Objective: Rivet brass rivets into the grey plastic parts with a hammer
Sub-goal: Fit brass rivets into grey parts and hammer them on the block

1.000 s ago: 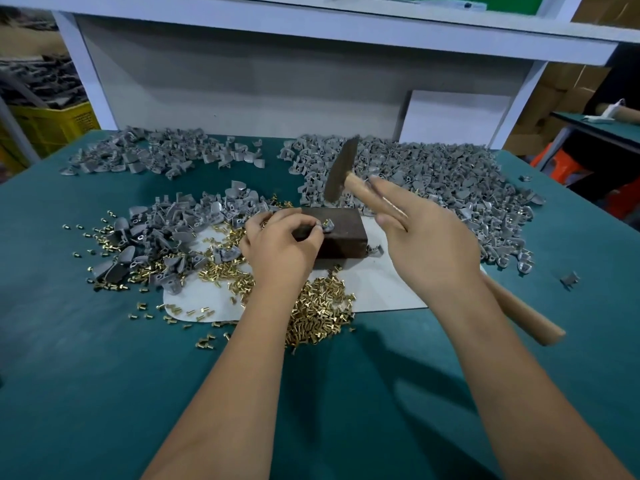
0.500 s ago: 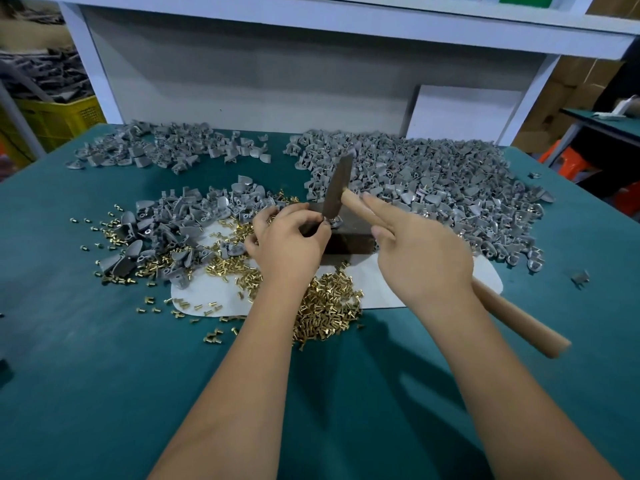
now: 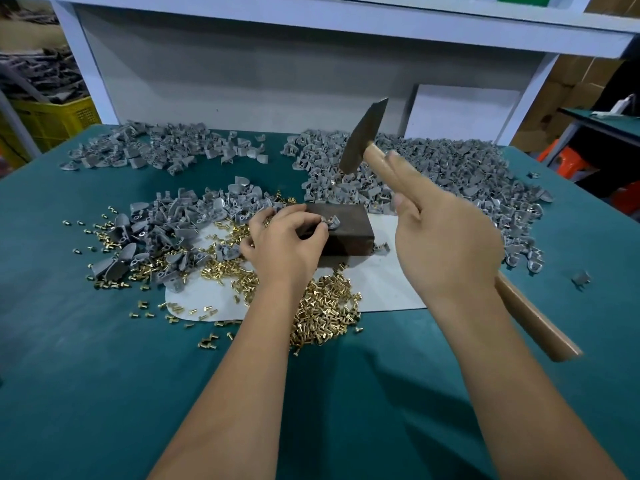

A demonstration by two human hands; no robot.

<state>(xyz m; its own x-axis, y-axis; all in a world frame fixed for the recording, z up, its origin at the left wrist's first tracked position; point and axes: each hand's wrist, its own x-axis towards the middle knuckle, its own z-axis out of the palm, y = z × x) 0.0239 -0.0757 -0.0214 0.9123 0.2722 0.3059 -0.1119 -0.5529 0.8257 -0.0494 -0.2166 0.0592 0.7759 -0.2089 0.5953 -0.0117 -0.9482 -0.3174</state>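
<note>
Rivets (image 3: 325,310) lie heaped just in front of the dark block (image 3: 346,230). Left hand (image 3: 284,244) pinches a grey part (image 3: 331,222) on the block; right hand (image 3: 446,237) grips the hammer (image 3: 363,140) raised above it, grey parts (image 3: 450,168) piled behind.

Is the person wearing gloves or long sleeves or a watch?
No. The left hand and right hand are bare, with no gloves, rings or watch showing. Both forearms are bare too; no sleeve reaches into view. Fingernails look short and plain.
</note>
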